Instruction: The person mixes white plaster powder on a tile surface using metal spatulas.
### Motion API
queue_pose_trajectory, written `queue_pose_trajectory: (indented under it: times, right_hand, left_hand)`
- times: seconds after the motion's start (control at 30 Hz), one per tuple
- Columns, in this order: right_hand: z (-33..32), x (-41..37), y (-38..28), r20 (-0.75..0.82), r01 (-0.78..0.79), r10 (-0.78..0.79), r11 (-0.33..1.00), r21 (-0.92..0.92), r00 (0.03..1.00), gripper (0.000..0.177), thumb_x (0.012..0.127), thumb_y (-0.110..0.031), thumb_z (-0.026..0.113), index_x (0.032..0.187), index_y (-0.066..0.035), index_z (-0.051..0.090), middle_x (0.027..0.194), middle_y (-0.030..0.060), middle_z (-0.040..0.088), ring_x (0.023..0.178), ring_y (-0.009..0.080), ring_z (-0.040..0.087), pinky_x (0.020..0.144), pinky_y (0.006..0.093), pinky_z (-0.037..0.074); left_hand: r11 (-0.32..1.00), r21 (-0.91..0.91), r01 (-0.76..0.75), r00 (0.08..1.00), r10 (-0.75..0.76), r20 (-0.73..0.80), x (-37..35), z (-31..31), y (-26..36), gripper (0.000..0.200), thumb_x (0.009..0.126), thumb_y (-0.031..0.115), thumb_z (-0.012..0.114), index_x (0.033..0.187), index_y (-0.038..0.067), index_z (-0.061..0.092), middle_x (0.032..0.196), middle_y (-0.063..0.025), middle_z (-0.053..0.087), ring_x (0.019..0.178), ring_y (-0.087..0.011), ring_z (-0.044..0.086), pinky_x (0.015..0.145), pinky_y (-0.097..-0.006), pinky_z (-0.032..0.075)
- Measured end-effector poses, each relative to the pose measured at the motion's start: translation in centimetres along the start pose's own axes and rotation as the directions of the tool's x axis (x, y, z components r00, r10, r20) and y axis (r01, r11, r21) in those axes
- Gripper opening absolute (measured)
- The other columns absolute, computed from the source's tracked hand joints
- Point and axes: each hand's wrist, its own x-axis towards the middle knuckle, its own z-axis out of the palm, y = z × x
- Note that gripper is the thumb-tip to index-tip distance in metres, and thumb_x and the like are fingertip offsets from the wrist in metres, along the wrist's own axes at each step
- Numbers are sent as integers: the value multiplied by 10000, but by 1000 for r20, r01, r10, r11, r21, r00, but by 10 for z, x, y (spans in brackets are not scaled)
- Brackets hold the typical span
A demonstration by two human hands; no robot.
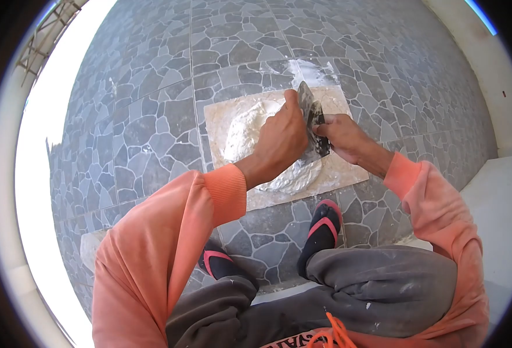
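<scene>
My left hand (280, 136) is closed, its thumb pointing up, on a grey metal scraper (305, 97) whose blade stands nearly on edge. My right hand (349, 138) pinches a dark, white-smeared scraper (324, 147) between thumb and fingers. The two blades are face to face, touching or almost so, above a mound of wet white plaster (243, 134). More of the plaster spreads in front, below my hands. It lies on a beige square tile (349, 169) on the floor. My left fist hides the left scraper's handle.
Grey stone-patterned floor tiles (151, 127) surround the beige tile. A white smear (311, 72) marks the floor behind it. My feet in dark socks and pink-strapped sandals (324, 225) are close to its front edge. A pale wall (471, 58) runs along the right.
</scene>
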Motion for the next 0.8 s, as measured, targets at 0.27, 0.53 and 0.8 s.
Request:
queue_pose_trajectory:
  times: [0.27, 0.53, 0.8]
  right_hand:
    - [-2, -27, -9, 64, 32, -35, 999, 43, 997, 256, 889, -43, 575, 1068, 139, 594, 938, 101, 632, 833, 141, 592, 724, 277, 478]
    - [-26, -41, -38, -32, 32, -40, 975, -222, 999, 241, 890, -52, 575, 1060, 117, 595, 915, 82, 627, 789, 111, 572, 704, 272, 478]
    - [-10, -79, -51, -68, 46, -159, 619, -784, 985, 225, 891, -134, 513, 961, 62, 599, 822, 191, 622, 731, 246, 604, 693, 383, 468]
  left_hand:
    - [996, 83, 18, 1000, -17, -14, 6, 7, -21, 335, 946, 119, 442, 1198, -44, 293, 796, -347, 603, 726, -525, 588, 668, -587, 439]
    - [987, 159, 0, 997, -12, 72, 2, -17, -55, 330, 963, 150, 447, 1215, -8, 305, 849, -340, 611, 788, -521, 592, 705, -577, 435]
    - [944, 189, -270, 955, 238, 177, -7, -41, -82, 175, 895, 40, 576, 1050, 36, 496, 1010, -179, 625, 901, -395, 615, 748, -466, 476]
